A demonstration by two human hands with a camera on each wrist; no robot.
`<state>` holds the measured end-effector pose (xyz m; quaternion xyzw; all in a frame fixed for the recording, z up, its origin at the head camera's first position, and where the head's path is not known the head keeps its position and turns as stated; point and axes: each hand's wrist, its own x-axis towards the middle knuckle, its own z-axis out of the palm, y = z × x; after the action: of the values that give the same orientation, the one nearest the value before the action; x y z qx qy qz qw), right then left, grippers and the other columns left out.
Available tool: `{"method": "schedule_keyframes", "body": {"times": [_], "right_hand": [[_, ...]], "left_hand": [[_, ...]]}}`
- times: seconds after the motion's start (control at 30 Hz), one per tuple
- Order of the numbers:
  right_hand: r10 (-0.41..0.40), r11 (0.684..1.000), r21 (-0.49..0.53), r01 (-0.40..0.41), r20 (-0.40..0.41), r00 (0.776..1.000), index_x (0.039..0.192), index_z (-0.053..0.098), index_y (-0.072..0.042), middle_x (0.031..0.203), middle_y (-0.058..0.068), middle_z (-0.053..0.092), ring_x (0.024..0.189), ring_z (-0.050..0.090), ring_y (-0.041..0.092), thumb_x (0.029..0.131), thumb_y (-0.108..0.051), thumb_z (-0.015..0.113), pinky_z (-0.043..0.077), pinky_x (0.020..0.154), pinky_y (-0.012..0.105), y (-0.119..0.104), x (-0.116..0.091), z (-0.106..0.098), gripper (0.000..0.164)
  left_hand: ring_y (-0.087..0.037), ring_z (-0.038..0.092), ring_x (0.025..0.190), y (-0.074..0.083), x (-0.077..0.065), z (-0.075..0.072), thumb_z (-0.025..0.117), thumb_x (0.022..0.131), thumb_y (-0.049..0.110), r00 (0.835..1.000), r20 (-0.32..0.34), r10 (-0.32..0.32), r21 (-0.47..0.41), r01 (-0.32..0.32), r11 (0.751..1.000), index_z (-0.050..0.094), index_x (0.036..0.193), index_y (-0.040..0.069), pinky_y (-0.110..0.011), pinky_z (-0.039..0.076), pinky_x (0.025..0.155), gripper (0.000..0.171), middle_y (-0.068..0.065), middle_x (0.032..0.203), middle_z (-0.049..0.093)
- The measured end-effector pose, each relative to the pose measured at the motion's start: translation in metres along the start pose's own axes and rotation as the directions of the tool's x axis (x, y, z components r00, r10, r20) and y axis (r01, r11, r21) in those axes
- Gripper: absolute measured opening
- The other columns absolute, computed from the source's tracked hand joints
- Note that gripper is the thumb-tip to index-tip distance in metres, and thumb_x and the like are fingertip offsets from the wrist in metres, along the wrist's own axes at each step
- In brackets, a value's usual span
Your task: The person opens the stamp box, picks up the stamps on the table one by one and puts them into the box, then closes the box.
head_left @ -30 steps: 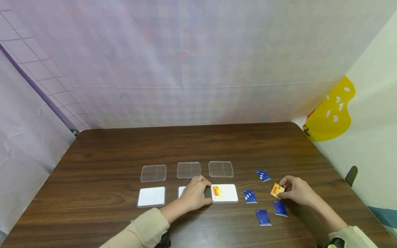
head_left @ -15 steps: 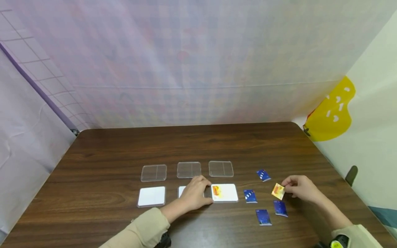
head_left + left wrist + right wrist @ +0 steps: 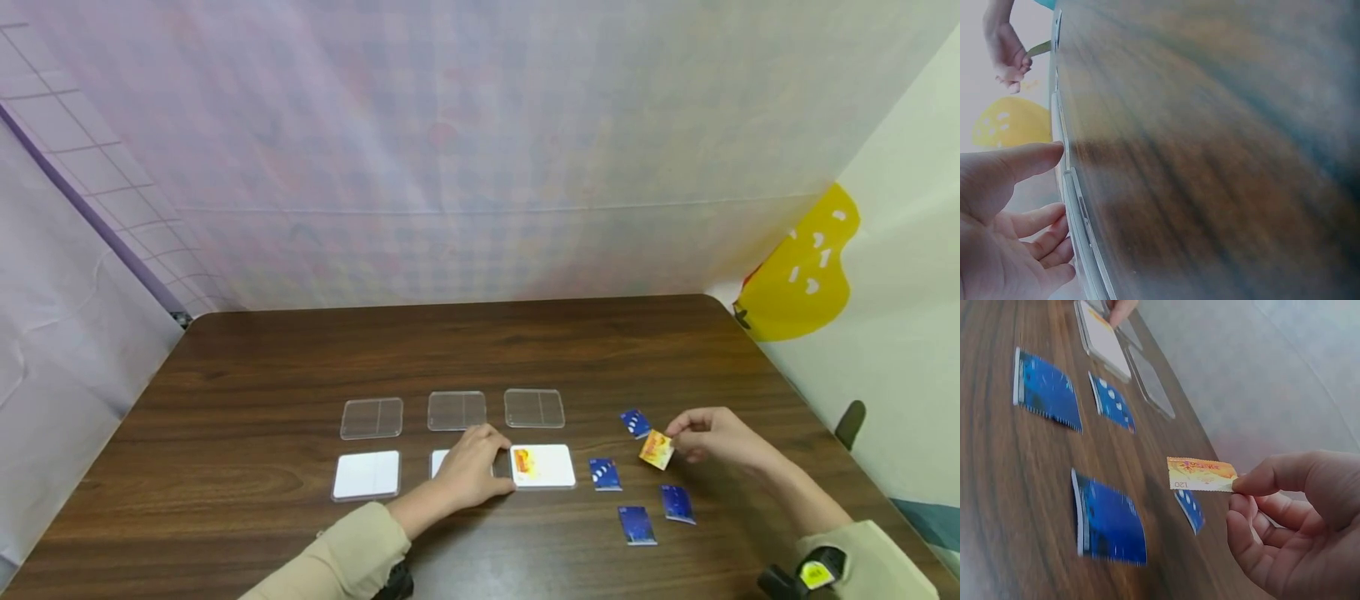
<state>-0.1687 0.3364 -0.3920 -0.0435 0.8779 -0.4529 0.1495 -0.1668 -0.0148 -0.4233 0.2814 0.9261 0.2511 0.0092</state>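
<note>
My right hand (image 3: 716, 437) pinches a yellow-orange postage stamp (image 3: 655, 450) by one corner, between thumb and fingertips. Its perforated edge and the printed 1.20 show in the right wrist view, where the stamp (image 3: 1200, 475) is held above the table. Several blue stamps (image 3: 637, 526) lie around it. My left hand (image 3: 471, 471) rests over the middle flat case (image 3: 438, 461), hiding most of it. Its thumb and forefinger touch the left edge of the right-hand case (image 3: 551, 467), whose white insert bears another yellow-orange stamp (image 3: 525, 463).
A third case with a white insert (image 3: 367, 475) lies at the left. Behind the cases sit three clear plastic lids (image 3: 457, 411) in a row. The brown wooden table (image 3: 450, 350) ends at a patterned curtain (image 3: 442, 167) at the back.
My right hand shifts its hold on the yellow-orange stamp and carries it slightly left and away from me, toward the far blue stamp. The left hand stays in place.
</note>
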Motion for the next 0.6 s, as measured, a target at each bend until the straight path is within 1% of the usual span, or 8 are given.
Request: {"method": "schedule_keyframes", "body": {"times": [0.1, 0.3, 0.43, 0.6], "right_hand": [[-0.033, 0.999, 0.002, 0.033, 0.024, 0.999, 0.092, 0.058, 0.012, 0.082, 0.009, 0.06, 0.069, 0.057, 0.01, 0.08, -0.003, 0.056, 0.052, 0.059, 0.03, -0.006, 0.004, 0.004, 0.019], [-0.071, 0.997, 0.015, 0.07, 0.07, 0.995, 0.089, 0.059, 0.01, 0.08, 0.01, 0.06, 0.068, 0.056, 0.013, 0.078, -0.003, 0.057, 0.052, 0.058, 0.031, -0.02, 0.013, 0.016, 0.017], [-0.104, 0.995, 0.015, 0.103, 0.113, 0.988, 0.088, 0.059, 0.01, 0.077, 0.01, 0.06, 0.066, 0.055, 0.013, 0.077, -0.001, 0.056, 0.051, 0.056, 0.03, -0.031, 0.021, 0.026, 0.016], [-0.119, 0.993, 0.012, 0.118, 0.155, 0.981, 0.088, 0.059, 0.01, 0.075, 0.009, 0.06, 0.065, 0.055, 0.014, 0.077, -0.001, 0.058, 0.051, 0.056, 0.031, -0.044, 0.03, 0.041, 0.016]], "left_hand": [[-0.02, 0.051, 0.097, 0.0, 0.0, 0.0, 0.078, 0.067, 0.028, 1.0, 0.0, 0.001, -0.001, -0.001, 1.0, 0.063, 0.106, 0.003, -0.028, 0.044, 0.084, 0.048, -0.005, 0.1, 0.057], [-0.02, 0.051, 0.098, 0.0, 0.0, -0.001, 0.078, 0.067, 0.028, 1.0, 0.001, -0.003, -0.003, 0.003, 1.0, 0.063, 0.106, 0.003, -0.028, 0.045, 0.084, 0.049, -0.005, 0.1, 0.057], [-0.02, 0.051, 0.099, 0.0, 0.0, -0.001, 0.078, 0.067, 0.028, 1.0, 0.003, -0.005, -0.003, 0.005, 1.0, 0.063, 0.106, 0.003, -0.028, 0.045, 0.083, 0.048, -0.005, 0.1, 0.057], [-0.02, 0.051, 0.098, 0.0, 0.0, -0.001, 0.078, 0.067, 0.028, 1.0, -0.001, 0.001, -0.001, -0.001, 1.0, 0.063, 0.106, 0.003, -0.028, 0.044, 0.084, 0.048, -0.005, 0.1, 0.057]]}}
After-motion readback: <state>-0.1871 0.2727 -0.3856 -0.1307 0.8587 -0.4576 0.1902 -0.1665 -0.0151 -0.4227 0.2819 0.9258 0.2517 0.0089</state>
